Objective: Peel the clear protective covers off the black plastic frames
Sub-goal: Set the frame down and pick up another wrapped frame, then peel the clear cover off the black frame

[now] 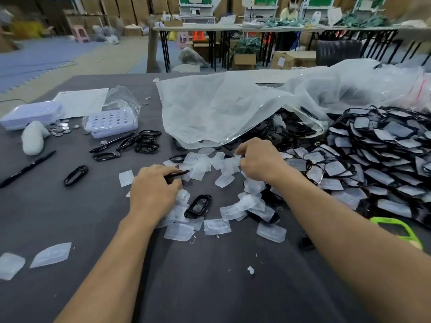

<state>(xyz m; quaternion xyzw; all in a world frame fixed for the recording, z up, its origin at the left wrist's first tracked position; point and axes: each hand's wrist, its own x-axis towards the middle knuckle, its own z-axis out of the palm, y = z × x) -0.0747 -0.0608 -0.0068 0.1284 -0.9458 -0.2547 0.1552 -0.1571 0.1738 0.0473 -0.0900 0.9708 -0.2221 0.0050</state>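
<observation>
My left hand (155, 186) grips a thin black tool (178, 174) with curled fingers, its tip pointing right over a scatter of peeled clear covers (217, 226). My right hand (258, 158) has its fingers curled down among covers at the edge of the heap; what it holds is hidden. A bare black frame (198, 206) lies between my forearms. A big heap of covered black frames (373, 159) fills the right side. Several peeled black frames (144, 143) lie at the left.
A large clear plastic bag (221, 108) lies behind my hands. Two lilac perforated boxes (112, 123), coins (59, 129), a white wad (32, 138) and a black pen (28, 169) sit at the left. A green frame (401, 229) lies at the right. Grey cloth covers the table (210, 287).
</observation>
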